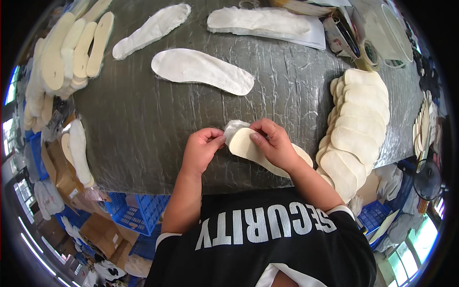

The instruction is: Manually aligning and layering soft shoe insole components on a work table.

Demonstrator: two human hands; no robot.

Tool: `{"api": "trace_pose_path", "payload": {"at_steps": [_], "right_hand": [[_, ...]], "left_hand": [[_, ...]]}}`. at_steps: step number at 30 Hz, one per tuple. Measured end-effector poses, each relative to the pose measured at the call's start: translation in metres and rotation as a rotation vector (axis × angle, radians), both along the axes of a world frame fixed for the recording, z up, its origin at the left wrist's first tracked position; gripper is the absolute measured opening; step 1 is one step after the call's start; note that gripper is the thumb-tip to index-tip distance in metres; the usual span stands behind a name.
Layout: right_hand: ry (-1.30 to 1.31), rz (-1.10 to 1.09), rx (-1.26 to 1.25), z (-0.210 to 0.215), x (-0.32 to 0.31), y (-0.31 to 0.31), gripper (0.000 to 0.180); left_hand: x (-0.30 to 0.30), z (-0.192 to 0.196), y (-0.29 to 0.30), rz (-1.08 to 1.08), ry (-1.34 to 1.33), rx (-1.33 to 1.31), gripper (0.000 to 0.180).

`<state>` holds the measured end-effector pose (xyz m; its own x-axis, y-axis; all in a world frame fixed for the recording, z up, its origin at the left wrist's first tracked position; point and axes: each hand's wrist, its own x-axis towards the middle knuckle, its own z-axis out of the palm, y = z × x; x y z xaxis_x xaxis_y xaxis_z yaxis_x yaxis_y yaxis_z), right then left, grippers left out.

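Note:
Near the table's front edge, a cream insole (248, 149) lies slantwise under my right hand (277, 146). Thumb and fingers of that hand pinch its upper edge near the left end. A white fluffy piece (233, 126) sticks out past the same end. Whether the two are joined I cannot tell. My left hand (204, 147) has its thumb and forefinger closed on the rim of the fluffy piece. Farther off lies a loose white insole (203, 71), with another fluffy white insole (153, 31) beyond it.
At right, a long overlapping pile of cream insoles (358, 124) runs along the dark plastic-covered table (129, 124). More insoles (60, 52) are heaped at far left. Another fluffy insole (258, 21) rests on paper at the back, beside a clear plastic tub (387, 33). Blue crates (134, 210) stand below.

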<state>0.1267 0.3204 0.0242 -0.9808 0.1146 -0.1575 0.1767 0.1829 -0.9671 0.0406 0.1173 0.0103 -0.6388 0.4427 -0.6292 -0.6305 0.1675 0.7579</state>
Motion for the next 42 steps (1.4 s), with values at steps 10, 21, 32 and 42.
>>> {"api": "trace_pose_path", "payload": {"at_steps": [10,21,32,42], "right_hand": [[-0.047,-0.074,-0.005,-0.006,0.003,-0.003,0.013],[-0.058,-0.068,0.004,-0.005,0.005,0.001,0.015],[-0.015,-0.110,0.012,-0.002,0.007,-0.002,0.017],[0.145,-0.166,0.210,-0.008,0.011,-0.006,0.015]], "left_hand": [[0.004,0.014,0.002,-0.074,0.096,0.039,0.011],[0.004,0.030,0.009,-0.129,0.230,-0.001,0.009],[0.003,0.040,0.012,-0.190,0.299,-0.057,0.009],[0.011,0.043,0.017,-0.098,0.288,0.053,0.007]]}}
